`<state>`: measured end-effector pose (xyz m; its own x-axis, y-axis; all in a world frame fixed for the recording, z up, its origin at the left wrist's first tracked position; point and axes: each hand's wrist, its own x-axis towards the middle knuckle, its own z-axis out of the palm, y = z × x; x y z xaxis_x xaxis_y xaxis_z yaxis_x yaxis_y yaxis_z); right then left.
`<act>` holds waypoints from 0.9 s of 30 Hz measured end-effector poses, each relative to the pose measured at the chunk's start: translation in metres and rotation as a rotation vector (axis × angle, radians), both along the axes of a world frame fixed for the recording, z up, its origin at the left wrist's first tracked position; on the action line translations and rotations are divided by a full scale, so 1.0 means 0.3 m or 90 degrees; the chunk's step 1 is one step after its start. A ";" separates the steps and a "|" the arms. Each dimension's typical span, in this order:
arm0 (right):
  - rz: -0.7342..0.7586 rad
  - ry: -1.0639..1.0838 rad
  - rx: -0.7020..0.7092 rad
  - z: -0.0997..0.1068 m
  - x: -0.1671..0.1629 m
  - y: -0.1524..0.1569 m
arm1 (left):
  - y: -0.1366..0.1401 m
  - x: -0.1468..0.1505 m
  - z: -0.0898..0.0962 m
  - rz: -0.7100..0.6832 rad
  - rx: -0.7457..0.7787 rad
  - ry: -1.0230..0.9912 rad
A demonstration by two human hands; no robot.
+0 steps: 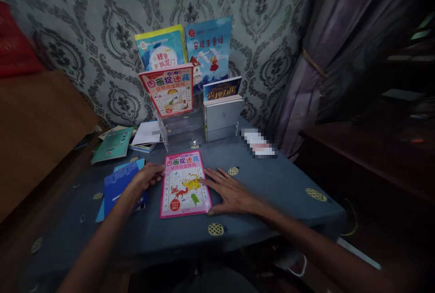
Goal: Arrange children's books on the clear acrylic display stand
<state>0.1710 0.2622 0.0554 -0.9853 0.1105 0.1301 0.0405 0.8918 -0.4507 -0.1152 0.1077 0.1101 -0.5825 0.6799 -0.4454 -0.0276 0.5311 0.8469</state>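
Observation:
A pink-bordered children's picture book (185, 184) lies flat on the table, its cover showing a yellow tiger and a red fox. At its left edge is my left hand (148, 177), the fingers slightly bent and their tips against the border. My right hand (229, 192) rests along the book's right edge with fingers spread, the fingertips just over the cover. Behind the book stands a clear acrylic book rack (183, 131). It holds a red-bordered picture book (170, 91), a blue fairy-tale book (210, 53), a yellow-edged book (161, 48) and further books (222, 114) at the right.
Blue booklets (118, 186) lie by my left forearm. Farther back are a green book (113, 144) and a stack with a white book (147, 133). A pixelated item (257, 142) is at the right. The tablecloth (278, 193) has pineapple prints; a brown box (41, 134) stands left.

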 end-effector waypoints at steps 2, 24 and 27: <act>-0.011 -0.009 -0.002 0.008 0.001 -0.004 | 0.002 0.000 -0.001 0.000 -0.008 -0.028; -0.055 0.318 -0.696 0.201 -0.165 0.141 | -0.046 0.184 0.379 -0.301 0.303 0.183; -0.050 0.375 -0.769 0.205 -0.187 0.147 | -0.087 0.183 0.322 -0.382 0.297 0.286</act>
